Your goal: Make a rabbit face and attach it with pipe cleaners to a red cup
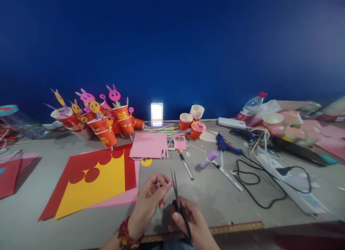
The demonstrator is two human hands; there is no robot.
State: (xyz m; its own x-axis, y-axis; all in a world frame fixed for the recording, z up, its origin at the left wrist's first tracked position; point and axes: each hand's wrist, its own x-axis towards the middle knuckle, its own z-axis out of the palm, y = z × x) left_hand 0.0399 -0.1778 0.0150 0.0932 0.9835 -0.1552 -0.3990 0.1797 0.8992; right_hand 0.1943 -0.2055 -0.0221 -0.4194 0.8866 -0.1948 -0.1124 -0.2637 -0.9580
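My left hand (151, 196) is closed, pinching a small piece of pink paper (169, 184) between thumb and forefinger. Black-handled scissors (176, 196) are gripped in my right hand (188, 217), blades pointing away from me and slightly apart. The blades stand right beside the pink piece; whether they touch it I cannot tell. Beyond my hands lie a pink paper sheet (148, 144), a pink scrap with holes (180, 142) and a yellow round face cutout (146, 162). To the left, a cut yellow sheet (99, 181) overlaps a red sheet (130, 171).
Red paper cups (124, 120) with animal-face sticks stand back left. A lit phone screen (157, 114) leans against the blue wall. To the right are a glue stick (208, 159), a marker (228, 175), a blue glue gun (228, 145), a looping black cable (261, 205) and a power strip (291, 181).
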